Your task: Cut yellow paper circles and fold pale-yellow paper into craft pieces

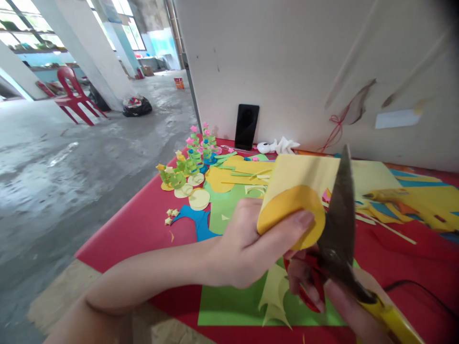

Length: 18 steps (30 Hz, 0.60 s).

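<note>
My left hand is closed on a yellow paper sheet and holds it up over the table, thumb pressed on its rounded orange-yellow edge. My right hand, low at the right, grips scissors with red and yellow handles. Their dark blades point upward along the right edge of the paper. Below the hands lies a green sheet with pale yellow cuttings on it.
A red table cover carries paper trees, yellow circles, blue scraps, a glue gun and more coloured sheets at right. A black phone leans against the white wall. A red chair stands on the concrete floor far left.
</note>
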### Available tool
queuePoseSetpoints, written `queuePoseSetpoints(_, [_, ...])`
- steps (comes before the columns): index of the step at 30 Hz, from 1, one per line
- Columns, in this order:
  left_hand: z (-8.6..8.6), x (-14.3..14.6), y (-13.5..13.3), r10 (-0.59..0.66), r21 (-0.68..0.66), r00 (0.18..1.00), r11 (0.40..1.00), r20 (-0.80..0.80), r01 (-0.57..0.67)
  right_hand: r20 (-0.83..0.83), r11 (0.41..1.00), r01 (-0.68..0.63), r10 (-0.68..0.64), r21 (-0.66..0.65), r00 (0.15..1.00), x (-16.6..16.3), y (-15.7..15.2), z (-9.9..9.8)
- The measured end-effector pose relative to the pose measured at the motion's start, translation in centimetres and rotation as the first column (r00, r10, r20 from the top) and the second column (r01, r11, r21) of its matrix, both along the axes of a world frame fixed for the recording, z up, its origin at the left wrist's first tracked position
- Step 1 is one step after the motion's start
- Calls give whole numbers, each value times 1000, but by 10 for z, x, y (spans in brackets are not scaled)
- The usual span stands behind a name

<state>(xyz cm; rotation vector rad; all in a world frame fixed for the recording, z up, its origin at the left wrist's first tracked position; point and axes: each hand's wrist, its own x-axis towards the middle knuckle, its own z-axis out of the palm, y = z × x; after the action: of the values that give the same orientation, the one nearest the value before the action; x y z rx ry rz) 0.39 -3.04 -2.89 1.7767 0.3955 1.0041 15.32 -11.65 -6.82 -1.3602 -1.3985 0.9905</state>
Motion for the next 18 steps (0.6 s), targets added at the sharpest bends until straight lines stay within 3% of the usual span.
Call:
queuePoseSetpoints(5, [0,0,-3,-78,-65,996,995,-43,75,113,996,-12,22,-85,993,9,-2,-4])
queuePoseSetpoints(9, [0,1,-6,-34,-119,998,993,-45,29,128,993,-8,24,-120,991,12,-1,-3])
queuePoseSetpoints(18, [1,1,-3,-71,-89,996,994,-51,66,207,986,96,-67,-133,976,5,-2,-4])
